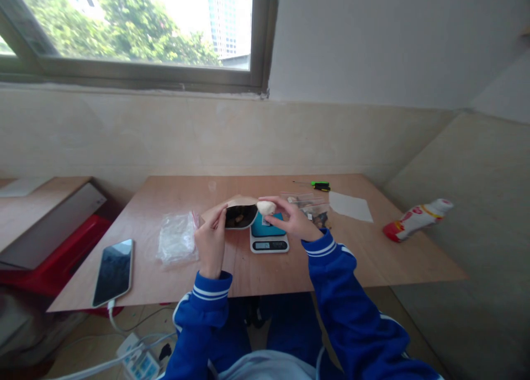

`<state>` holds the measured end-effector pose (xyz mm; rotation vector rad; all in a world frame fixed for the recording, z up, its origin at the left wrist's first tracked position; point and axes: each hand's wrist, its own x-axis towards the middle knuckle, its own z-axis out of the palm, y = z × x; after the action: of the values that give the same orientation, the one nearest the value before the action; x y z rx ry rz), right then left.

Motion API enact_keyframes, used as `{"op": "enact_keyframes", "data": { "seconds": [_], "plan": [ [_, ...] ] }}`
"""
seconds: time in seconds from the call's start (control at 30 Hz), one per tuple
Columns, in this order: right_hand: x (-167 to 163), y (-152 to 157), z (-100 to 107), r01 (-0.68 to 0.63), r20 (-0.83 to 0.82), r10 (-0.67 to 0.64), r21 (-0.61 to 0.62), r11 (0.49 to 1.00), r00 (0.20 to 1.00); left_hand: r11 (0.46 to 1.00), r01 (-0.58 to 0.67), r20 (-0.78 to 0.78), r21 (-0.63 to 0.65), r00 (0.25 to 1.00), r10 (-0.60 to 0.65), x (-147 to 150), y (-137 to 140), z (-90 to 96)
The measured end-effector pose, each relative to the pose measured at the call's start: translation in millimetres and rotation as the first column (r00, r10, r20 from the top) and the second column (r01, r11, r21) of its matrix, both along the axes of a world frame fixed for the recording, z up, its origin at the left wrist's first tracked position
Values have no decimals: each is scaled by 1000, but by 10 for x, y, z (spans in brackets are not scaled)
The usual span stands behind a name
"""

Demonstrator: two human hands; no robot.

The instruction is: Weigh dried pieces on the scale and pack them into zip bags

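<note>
Wooden table (265, 269) under window (132, 32)

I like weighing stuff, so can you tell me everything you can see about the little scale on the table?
The scale is small and flat, with a pale body that looks plastic, a teal top plate and a dark display strip along its front edge; no reading is legible. It sits level on the wooden table. The right hand, holding a white lump, and a brown pouch held open by the left hand hover above it.
</note>
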<state>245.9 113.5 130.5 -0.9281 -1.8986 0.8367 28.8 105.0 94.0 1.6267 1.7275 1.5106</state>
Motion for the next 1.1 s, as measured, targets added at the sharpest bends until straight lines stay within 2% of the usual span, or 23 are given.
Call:
{"op": "enact_keyframes", "data": {
  "seconds": [0.1, 0.13, 0.2, 0.3, 0.43, 0.5, 0.57, 0.63, 0.7, 0.8, 0.87, 0.9, 0.97, 1.03, 1.1],
  "plan": [
    [177, 65, -303, 277, -218, -276, -25, 960, 936, 999, -26, 20, 29, 999, 25, -46, 0, 42],
    [216, 101, -424, 360, -220, -356, -25, 933, 908, 999, -32, 24, 37, 999, 31, -57, 0, 53],
    [248, 177, -654, 449, -113, -446, 10, 893, 888, 998, -40, 38, 50, 999, 38, -77, 0, 63],
    [177, 271, -905, 433, 185, -449, 121, 893, 874, 996, -69, 66, 51, 996, 65, -104, -3, 56],
    [1, 335, -1071, 345, 538, -438, 271, 899, 720, 994, -92, 90, 52, 992, 87, -148, -18, 38],
    [-51, 345, -1114, 284, 641, -415, 303, 910, 645, 995, -85, 94, 50, 992, 80, -169, -30, 35],
    [-63, 339, -1117, 259, 689, -386, 287, 922, 614, 996, -79, 91, 41, 993, 75, -184, -43, 36],
    [-46, 306, -1037, 273, 670, -368, 247, 930, 645, 996, -77, 82, 39, 994, 73, -188, -54, 38],
    [-20, 238, -838, 285, 570, -360, 221, 933, 738, 996, -70, 69, 48, 995, 66, -174, -61, 37],
    [-18, 79, -347, 236, 293, -285, 192, 952, 913, 998, -47, 45, 51, 998, 45, -117, -57, 19],
    [-62, -16, 1, 100, 151, -115, 108, 989, 982, 999, -23, 32, 38, 999, 22, -62, -49, -11],
    [-97, -43, 142, -5, 142, -5, 70, 998, 990, 999, -6, 33, 32, 999, 5, -34, -45, -31],
    [-185, -34, 317, -210, 215, 200, 25, 977, 956, 999, 26, 37, 27, 999, -27, 11, -43, -70],
    [-289, 65, 336, -330, 360, 314, -18, 944, 878, 999, 39, 31, 28, 999, -39, 36, -51, -96],
    [-408, 220, 240, -356, 520, 338, -70, 932, 784, 999, 23, 21, 30, 999, -24, 41, -68, -102]
  ]
}}
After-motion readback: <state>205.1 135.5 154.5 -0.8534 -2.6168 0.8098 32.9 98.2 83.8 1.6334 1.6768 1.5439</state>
